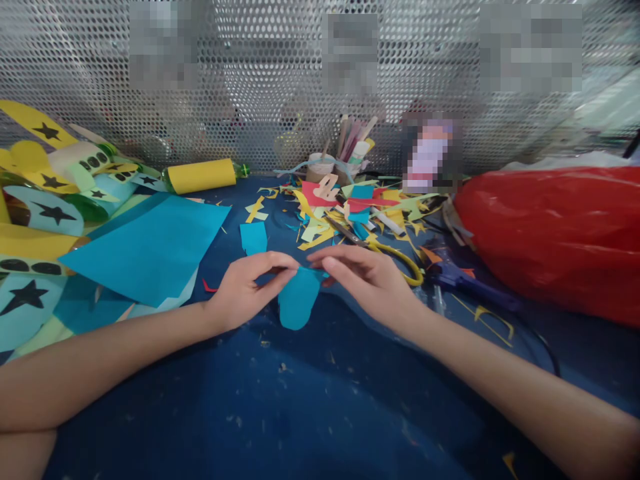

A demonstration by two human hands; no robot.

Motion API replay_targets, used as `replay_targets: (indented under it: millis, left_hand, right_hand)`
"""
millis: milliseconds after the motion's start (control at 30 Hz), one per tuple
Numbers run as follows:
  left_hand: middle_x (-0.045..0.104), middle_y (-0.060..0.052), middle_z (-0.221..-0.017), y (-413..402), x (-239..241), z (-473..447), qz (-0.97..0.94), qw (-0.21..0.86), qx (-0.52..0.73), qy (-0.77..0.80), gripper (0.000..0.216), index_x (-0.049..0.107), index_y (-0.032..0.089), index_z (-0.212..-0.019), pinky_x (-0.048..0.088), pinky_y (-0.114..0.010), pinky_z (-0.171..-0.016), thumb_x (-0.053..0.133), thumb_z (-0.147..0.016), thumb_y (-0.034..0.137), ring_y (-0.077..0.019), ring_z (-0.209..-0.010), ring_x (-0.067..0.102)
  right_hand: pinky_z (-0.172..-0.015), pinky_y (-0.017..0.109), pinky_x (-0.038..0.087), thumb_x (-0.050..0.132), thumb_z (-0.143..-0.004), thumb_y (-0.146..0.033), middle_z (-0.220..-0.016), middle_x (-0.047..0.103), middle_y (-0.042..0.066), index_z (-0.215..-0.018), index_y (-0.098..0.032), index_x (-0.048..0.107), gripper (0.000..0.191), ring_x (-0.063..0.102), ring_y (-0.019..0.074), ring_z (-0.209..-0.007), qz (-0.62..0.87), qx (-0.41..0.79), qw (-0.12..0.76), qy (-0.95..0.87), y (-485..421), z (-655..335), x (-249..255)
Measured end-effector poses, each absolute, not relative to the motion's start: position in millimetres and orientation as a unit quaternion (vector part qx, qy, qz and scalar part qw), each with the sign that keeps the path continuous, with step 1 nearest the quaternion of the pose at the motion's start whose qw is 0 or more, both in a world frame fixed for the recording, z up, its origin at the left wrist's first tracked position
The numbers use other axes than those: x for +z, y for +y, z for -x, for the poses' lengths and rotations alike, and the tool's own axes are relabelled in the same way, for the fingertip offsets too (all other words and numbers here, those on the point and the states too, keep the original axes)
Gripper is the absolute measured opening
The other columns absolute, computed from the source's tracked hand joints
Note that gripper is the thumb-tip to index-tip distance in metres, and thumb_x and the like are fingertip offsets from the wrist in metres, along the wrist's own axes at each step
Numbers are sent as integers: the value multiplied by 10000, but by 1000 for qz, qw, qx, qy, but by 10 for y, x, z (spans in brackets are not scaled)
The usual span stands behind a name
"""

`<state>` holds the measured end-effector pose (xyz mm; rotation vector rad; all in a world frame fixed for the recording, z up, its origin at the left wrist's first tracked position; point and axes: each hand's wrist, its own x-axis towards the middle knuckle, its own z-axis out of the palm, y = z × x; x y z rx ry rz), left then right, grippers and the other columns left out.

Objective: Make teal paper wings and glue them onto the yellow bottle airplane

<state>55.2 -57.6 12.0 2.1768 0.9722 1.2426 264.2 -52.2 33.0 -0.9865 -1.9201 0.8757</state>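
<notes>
Paper cutout (296, 307), blue, hangs pinched by the left hand (246, 287); right hand (376, 280), fingers nearly closed at the cutout's one-o'clock edge, grip unclear from here

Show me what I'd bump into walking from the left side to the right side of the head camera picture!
Light blue paper with a black star, big blue sheet, left hand, small blue cutout, right hand, shiny red bundle.
</notes>
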Motion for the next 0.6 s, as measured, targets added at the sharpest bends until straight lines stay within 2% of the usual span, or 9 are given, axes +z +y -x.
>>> replay_targets:
  millis: [67,200,333,467,600]
  left_hand:
    - [743,-32,-946,-589,138,-541,-819,181,429,335,136,671,214,-938,537,-254,-823,539,-904,224,-146,-870,688]
    - [748,-23,-945,-600,142,-542,-855,112,419,285,153,661,229,-963,539,-246,-820,524,-909,187,-143,-886,696]
    - [750,-31,-953,-604,135,-549,-870,60,423,247,158,639,226,-954,541,-230,-816,506,-915,150,-132,-906,698]
    - [752,-31,-946,-608,148,-553,-865,76,422,261,130,639,213,-922,538,-224,-820,527,-906,149,-132,-903,700]
    - [747,-17,-946,-609,131,-563,-825,154,433,330,119,659,220,-910,540,-248,-820,541,-906,208,-145,-890,696]
  right_hand:
    - [-613,254,574,521,-908,-375,-877,730,45,-908,-194,701,256,676,147,-737,399,380,385,-740,-543,-2615,351]
    - [-551,228,522,600,-849,-388,-734,670,16,-788,-185,642,216,608,119,-627,408,397,370,-734,-581,-2566,365]
    - [-581,235,513,657,-803,-389,-697,634,5,-743,-187,610,215,588,119,-632,400,418,375,-724,-602,-2549,367]
    - [-625,252,532,658,-806,-354,-720,664,9,-749,-189,637,176,616,129,-658,403,405,355,-740,-578,-2577,375]
    - [-673,272,554,640,-824,-321,-784,709,13,-826,-197,681,131,660,144,-713,402,377,345,-760,-524,-2623,396]
